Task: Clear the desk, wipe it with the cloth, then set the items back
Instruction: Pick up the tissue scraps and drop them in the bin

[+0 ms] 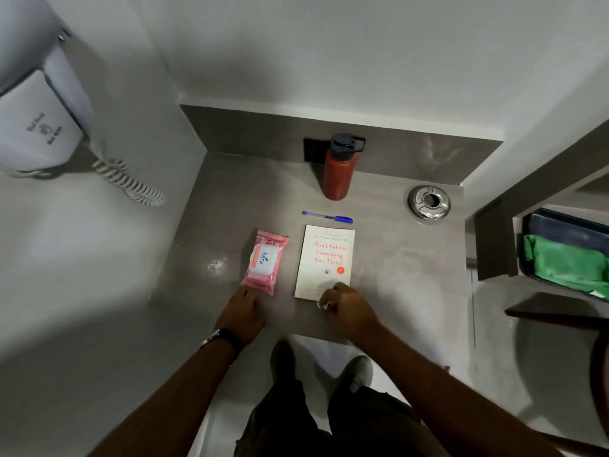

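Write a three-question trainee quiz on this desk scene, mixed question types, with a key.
1. True or false: the pen lies between the red bottle and the book.
2. The left hand touches which item? A) wipes pack B) ashtray C) pen
3. Fill in: the green cloth lies on a ___ to the right, not on the desk.

Key: 1 true; 2 A; 3 shelf.

Your left hand touched the wipes; your right hand rested on the book, behind which lay a pen and stood a bottle.
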